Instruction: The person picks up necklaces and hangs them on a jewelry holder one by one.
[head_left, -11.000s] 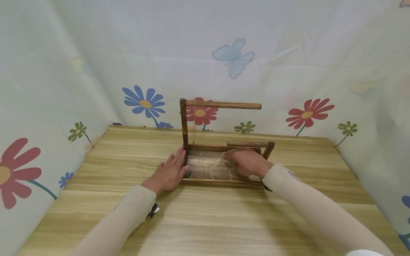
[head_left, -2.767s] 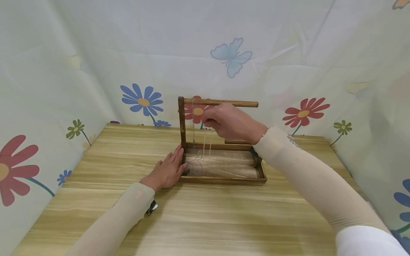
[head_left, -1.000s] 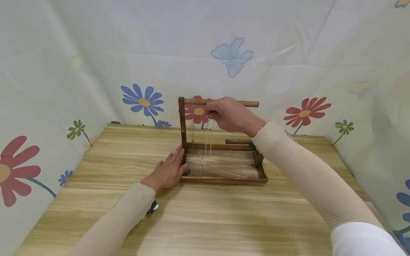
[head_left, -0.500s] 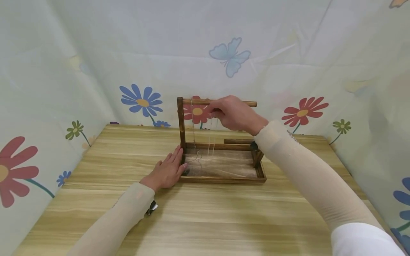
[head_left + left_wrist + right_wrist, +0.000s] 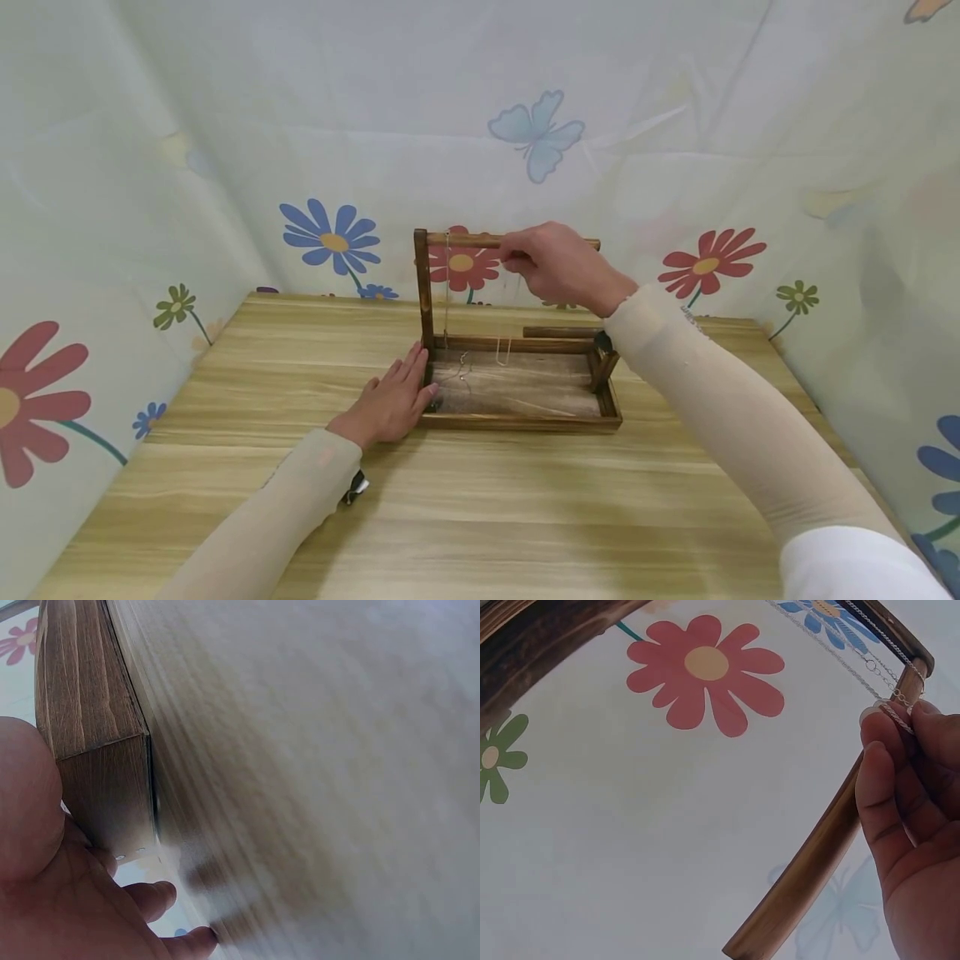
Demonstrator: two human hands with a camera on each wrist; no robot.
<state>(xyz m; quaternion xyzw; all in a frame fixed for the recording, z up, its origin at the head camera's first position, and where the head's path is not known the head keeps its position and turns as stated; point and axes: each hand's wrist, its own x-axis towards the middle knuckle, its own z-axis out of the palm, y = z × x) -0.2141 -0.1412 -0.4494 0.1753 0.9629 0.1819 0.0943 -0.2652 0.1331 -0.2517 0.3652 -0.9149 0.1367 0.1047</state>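
Note:
A dark wooden jewelry stand has a shallow tray, a tall left post and an upper bar. My right hand pinches a thin chain necklace between thumb and fingers beside that bar; its loop dangles over the tray. In the right wrist view, the silvery chain runs up to the fingertips. Another necklace hangs from the bar near the post. My left hand rests against the tray's left end with fingers extended, touching the wood in the left wrist view.
A fine chain lies in the left part of the tray. The lower bar stands at the right, partly behind my sleeve. Wood-grain table surrounds the stand, with a flowered cloth behind and at the sides.
Eleven seconds ago my right hand was down in the tray among loose chains. It has since lifted a necklace, and lately shifted slightly right along the upper bar. My left hand stays put.

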